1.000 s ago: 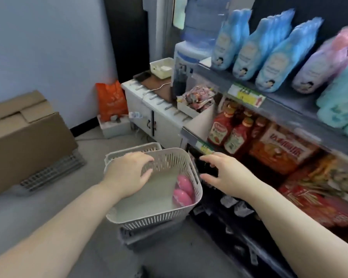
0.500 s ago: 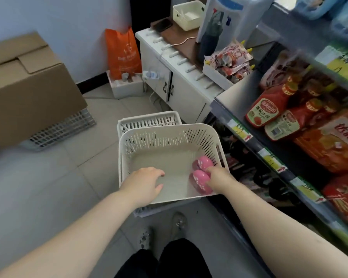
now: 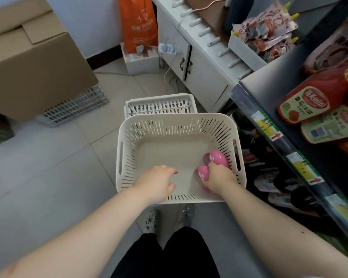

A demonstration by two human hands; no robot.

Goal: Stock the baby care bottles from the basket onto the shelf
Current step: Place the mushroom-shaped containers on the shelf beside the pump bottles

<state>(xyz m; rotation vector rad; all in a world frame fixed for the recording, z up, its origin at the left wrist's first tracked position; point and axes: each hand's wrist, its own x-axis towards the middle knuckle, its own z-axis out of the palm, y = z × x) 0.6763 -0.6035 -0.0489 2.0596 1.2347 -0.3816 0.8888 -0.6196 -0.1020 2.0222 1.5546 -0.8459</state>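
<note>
A: So, what lies in the white basket (image 3: 177, 117)?

B: Two bottles, at its right wall. The right hand (image 3: 219, 178) curls round the nearer pink bottle (image 3: 202, 173) and hides most of it. The farther pink bottle (image 3: 218, 157) touches it.

A: The left hand (image 3: 157, 182)?

B: Loose-fingered inside the basket, holding nothing.

A: Around?

B: Grey tiled floor (image 3: 48, 167). The shelf (image 3: 269, 85) stands at right, its ketchup bottles (image 3: 309, 103) cut off. A cardboard box (image 3: 32, 63) sits at left.
</note>
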